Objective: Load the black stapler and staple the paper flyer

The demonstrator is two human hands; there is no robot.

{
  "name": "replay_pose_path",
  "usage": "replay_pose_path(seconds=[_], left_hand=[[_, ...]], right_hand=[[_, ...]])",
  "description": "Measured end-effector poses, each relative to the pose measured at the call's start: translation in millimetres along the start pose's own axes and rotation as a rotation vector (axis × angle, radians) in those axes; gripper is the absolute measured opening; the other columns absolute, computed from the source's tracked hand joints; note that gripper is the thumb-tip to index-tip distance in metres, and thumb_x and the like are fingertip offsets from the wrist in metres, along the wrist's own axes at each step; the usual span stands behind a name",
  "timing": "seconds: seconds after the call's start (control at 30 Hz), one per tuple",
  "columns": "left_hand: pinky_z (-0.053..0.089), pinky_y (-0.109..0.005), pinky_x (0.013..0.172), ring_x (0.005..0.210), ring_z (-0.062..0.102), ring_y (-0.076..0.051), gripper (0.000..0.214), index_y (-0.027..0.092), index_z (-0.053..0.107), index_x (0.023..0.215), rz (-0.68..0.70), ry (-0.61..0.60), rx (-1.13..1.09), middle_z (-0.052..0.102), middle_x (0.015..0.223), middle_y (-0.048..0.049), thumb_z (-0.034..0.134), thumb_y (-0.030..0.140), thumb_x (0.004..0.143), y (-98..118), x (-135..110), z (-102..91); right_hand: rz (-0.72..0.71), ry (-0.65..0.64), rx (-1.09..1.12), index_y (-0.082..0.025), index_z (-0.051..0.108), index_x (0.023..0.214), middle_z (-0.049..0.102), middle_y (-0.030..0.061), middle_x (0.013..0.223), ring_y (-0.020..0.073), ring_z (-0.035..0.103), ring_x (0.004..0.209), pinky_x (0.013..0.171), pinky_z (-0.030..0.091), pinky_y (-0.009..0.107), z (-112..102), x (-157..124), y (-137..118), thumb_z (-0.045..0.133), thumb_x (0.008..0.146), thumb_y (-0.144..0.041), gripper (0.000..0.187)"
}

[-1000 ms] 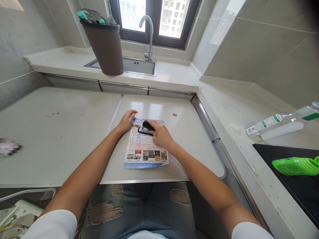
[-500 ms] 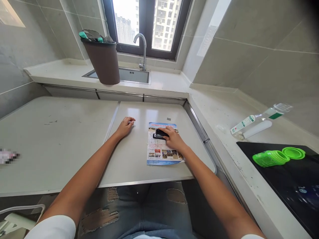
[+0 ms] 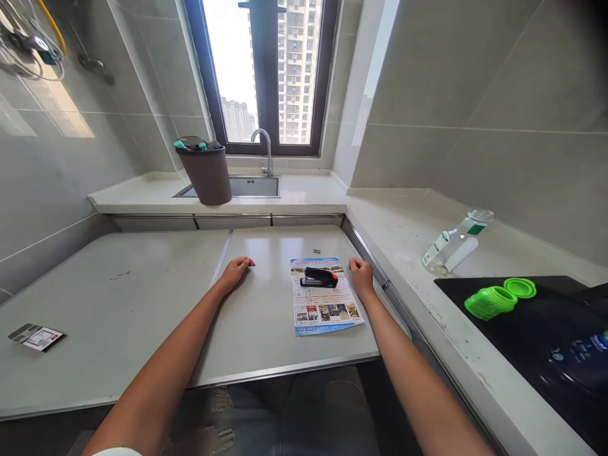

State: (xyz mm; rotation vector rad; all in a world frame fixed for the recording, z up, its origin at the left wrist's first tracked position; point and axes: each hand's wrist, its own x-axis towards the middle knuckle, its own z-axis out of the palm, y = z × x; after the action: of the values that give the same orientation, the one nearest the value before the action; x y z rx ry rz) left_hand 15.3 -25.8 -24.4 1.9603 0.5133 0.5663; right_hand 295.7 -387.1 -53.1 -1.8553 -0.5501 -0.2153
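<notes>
A black stapler with an orange end lies on its side on a printed flyer, apart from both hands. My right hand rests on the table just right of the flyer, fingers curled in and nothing seen in them. Left of the flyer, my left hand lies on the table near the seam, its fingers loosely bent and apart, holding nothing. A small strip of staples sits on the table beyond the flyer's top edge.
On the white table, a card-like packet lies far left. A brown bin stands by the sink. A clear bottle is on the right counter; an open green container lies on the black hob.
My right hand has let go of the stapler and moved right, off the flyer. The stapler stays on the paper. My left hand remains on the table. The camera view has tilted up.
</notes>
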Motion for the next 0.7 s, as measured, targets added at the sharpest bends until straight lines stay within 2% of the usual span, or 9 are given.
replay_pose_path(seconds=[0.07,0.13,0.23,0.3,0.43,0.7], left_hand=[[0.045,-0.031,0.071,0.077,0.054,-0.021,0.049,0.020,0.067,0.073,-0.010,0.006,-0.006,0.065,0.079,-0.0054,0.065,0.068,0.083,2.1,-15.2,-7.3],[0.035,-0.029,0.060,0.063,0.041,-0.017,0.055,0.022,0.055,0.061,-0.021,0.022,-0.019,0.050,0.063,-0.0016,0.063,0.070,0.086,2.3,-37.9,-16.7],[0.021,-0.029,0.053,0.052,0.018,-0.012,0.070,0.024,0.029,0.050,-0.034,-0.001,-0.053,0.023,0.051,0.0038,0.065,0.072,0.086,0.0,-72.0,-30.2],[0.017,-0.029,0.052,0.052,0.013,-0.010,0.074,0.024,0.022,0.050,-0.028,-0.033,-0.093,0.018,0.051,0.0049,0.070,0.070,0.084,-1.9,-85.5,-36.1],[0.016,-0.028,0.050,0.052,0.014,-0.010,0.074,0.024,0.023,0.051,-0.024,-0.106,-0.208,0.019,0.053,0.0051,0.075,0.067,0.083,-6.0,-88.5,-41.0],[0.016,-0.026,0.051,0.054,0.013,-0.009,0.077,0.024,0.017,0.059,-0.050,-0.128,-0.425,0.013,0.058,0.0079,0.076,0.066,0.084,-15.8,-88.6,-49.9]], right_hand=[[0.026,0.005,0.013,-0.025,0.039,0.059,0.032,-0.0036,0.057,0.0150,0.033,0.063,0.061,0.025,0.032,3.2,3.3,3.7,0.049,0.088,-0.056,0.043],[0.044,-0.010,0.032,-0.026,0.037,0.058,0.029,-0.0037,0.057,0.0151,0.031,0.064,0.061,0.024,0.032,6.4,5.3,4.8,0.050,0.083,-0.057,0.042],[0.058,-0.051,0.070,-0.028,0.033,0.055,0.026,-0.0039,0.056,0.0150,0.029,0.064,0.060,0.023,0.032,9.0,5.9,3.3,0.052,0.077,-0.058,0.042],[0.061,-0.077,0.095,-0.029,0.030,0.054,0.023,-0.0044,0.055,0.0145,0.027,0.063,0.060,0.022,0.032,9.2,5.4,1.3,0.054,0.074,-0.059,0.043],[0.069,-0.099,0.139,-0.030,0.028,0.054,0.021,-0.0055,0.056,0.0135,0.024,0.062,0.059,0.021,0.032,7.9,4.4,-1.2,0.056,0.072,-0.059,0.044],[0.082,-0.115,0.194,-0.031,0.027,0.056,0.021,-0.0069,0.056,0.0128,0.023,0.062,0.057,0.022,0.030,10.4,6.8,1.3,0.057,0.070,-0.059,0.044]])
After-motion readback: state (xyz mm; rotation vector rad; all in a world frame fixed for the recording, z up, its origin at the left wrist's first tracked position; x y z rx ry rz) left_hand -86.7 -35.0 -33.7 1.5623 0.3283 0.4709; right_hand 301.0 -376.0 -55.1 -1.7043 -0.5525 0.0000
